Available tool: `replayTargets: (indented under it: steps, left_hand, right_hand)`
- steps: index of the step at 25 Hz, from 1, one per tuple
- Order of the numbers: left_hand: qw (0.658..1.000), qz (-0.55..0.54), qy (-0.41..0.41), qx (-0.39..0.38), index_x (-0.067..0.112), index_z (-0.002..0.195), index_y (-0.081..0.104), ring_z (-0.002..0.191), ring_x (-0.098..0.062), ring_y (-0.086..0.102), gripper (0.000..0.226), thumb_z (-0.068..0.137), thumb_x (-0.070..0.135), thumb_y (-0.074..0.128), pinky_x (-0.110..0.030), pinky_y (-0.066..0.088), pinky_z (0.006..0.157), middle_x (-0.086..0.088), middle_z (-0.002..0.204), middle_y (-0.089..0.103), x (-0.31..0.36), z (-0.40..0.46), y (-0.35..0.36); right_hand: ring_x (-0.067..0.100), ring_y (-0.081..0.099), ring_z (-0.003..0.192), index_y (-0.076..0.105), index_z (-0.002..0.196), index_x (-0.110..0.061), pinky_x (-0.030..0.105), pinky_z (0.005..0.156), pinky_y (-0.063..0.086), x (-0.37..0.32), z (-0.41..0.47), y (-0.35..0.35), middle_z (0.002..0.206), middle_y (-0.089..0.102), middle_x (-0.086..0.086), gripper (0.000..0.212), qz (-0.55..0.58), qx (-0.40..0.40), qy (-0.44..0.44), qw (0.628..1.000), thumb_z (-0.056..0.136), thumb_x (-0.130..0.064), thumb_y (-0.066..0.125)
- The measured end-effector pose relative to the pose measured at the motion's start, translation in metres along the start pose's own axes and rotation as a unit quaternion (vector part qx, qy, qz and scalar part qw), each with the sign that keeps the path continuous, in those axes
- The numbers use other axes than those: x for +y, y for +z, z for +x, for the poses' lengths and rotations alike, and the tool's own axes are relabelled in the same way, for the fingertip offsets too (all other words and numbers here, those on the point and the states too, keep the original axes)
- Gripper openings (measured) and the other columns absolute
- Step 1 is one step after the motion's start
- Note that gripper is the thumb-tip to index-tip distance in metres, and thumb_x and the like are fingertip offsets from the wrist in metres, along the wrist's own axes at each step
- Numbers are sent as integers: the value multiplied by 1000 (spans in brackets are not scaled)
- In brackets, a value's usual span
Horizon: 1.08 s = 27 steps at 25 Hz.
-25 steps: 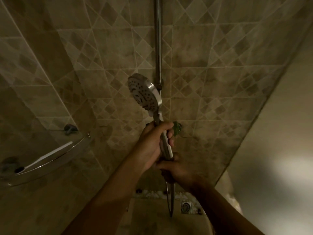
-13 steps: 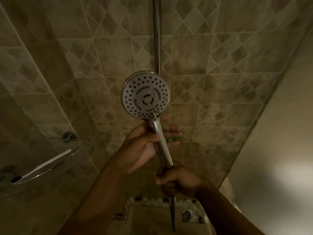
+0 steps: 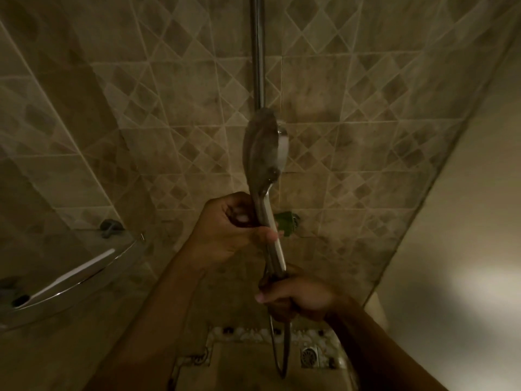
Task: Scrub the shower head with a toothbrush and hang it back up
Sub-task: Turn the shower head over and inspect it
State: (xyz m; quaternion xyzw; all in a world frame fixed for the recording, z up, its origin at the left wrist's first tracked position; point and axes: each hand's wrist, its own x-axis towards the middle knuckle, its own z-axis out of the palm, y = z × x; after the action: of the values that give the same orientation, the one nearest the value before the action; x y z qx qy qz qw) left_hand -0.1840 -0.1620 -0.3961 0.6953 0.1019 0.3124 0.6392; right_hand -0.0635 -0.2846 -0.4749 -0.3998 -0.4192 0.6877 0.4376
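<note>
Shower head (image 3: 260, 148) is held upright mid-frame, just in front of the wall rail (image 3: 257, 52), face turned away toward 3 o'clock. Upper handle is wrapped by the left hand (image 3: 228, 227); the handle base is gripped by the right hand (image 3: 296, 299), hose (image 3: 282, 359) hanging at 6 o'clock. Green object (image 3: 286, 222) behind the left-hand grip is probably the toothbrush; cannot be confirmed. Risks: wet chrome slipping through either grip; hose snagged during rehang; bracket missed in low light.
</note>
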Motion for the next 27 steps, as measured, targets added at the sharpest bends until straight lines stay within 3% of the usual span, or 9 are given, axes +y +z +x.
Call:
replayTargets:
  steps: [3, 6, 8, 10, 12, 14, 16, 22, 27]
  left_hand:
    - [1000, 29, -8, 11, 5, 79, 55, 61, -10, 65, 42, 57, 9, 91, -24, 54, 58, 2, 66, 65, -11, 4, 7]
    - [971, -214, -28, -99, 8, 76, 48, 52, -12, 44, 26, 65, 5, 71, -28, 37, 51, -3, 64, 44, -19, 7, 21]
    - [940, -312, -36, -131, 3, 83, 58, 53, -16, 45, 23, 67, 10, 73, -29, 38, 54, -7, 63, 46, -22, 6, 29]
    - [943, -305, -25, -129, 3, 98, 69, 63, -27, 62, 27, 76, 19, 75, -36, 49, 63, -14, 73, 64, -23, 6, 33]
    - [955, -276, -24, -106, 6, 99, 71, 62, -30, 69, 25, 83, 24, 77, -38, 56, 60, -14, 70, 70, -22, 5, 36]
    - [971, -232, -43, -35, 8, 85, 66, 37, -18, 55, 27, 81, 30, 81, -28, 48, 43, -4, 47, 53, -22, 6, 38]
    - [976, -208, -58, 29, 8, 72, 57, 27, -11, 36, 37, 83, 35, 80, -21, 35, 37, 0, 39, 37, -21, 5, 42]
    - [974, -169, -98, 113, 9, 73, 52, 34, -13, 31, 37, 83, 38, 73, -24, 33, 41, -2, 45, 33, -13, -2, 51]
    - [978, -129, -119, 111, 14, 69, 52, 45, -15, 36, 30, 92, 25, 68, -30, 39, 49, -4, 54, 34, -8, -6, 50]
  right_hand:
    - [9, 22, 34, 33, 46, -21, 28, 44, 13, 1, 2, 5, 43, 25, -7, 49, -11, -13, 14, 1000, 88, -4, 53]
    - [12, 14, 36, 35, 45, -23, 24, 43, 13, 1, 7, 10, 47, 16, -2, 49, 8, -43, 38, 998, 89, -4, 49]
    - [15, 11, 38, 35, 46, -23, 24, 42, 14, 1, 8, 11, 48, 15, -2, 50, 23, -50, 47, 997, 90, -4, 46]
    - [15, 11, 39, 33, 47, -23, 24, 42, 13, 1, 7, 11, 48, 15, -2, 49, 28, -45, 47, 997, 90, -5, 46]
    - [12, 14, 36, 33, 47, -22, 23, 42, 14, 1, 5, 8, 45, 17, -5, 48, 27, -23, 34, 999, 89, -6, 48]
    - [7, 19, 34, 33, 48, -22, 24, 42, 13, 3, 4, 6, 42, 24, -9, 46, 18, 14, 15, 1000, 87, -7, 52]
    - [6, 21, 34, 33, 51, -20, 24, 42, 13, 5, 5, 5, 42, 27, -9, 43, 9, 54, 2, 998, 86, -8, 56]
    - [8, 24, 37, 42, 62, -17, 21, 40, 22, 12, 8, -1, 46, 32, -6, 32, -28, 113, -30, 993, 84, -11, 65]
    - [10, 27, 36, 50, 76, -5, 21, 39, 25, 16, 11, -1, 46, 35, -3, 19, -51, 159, -49, 985, 89, -4, 65]
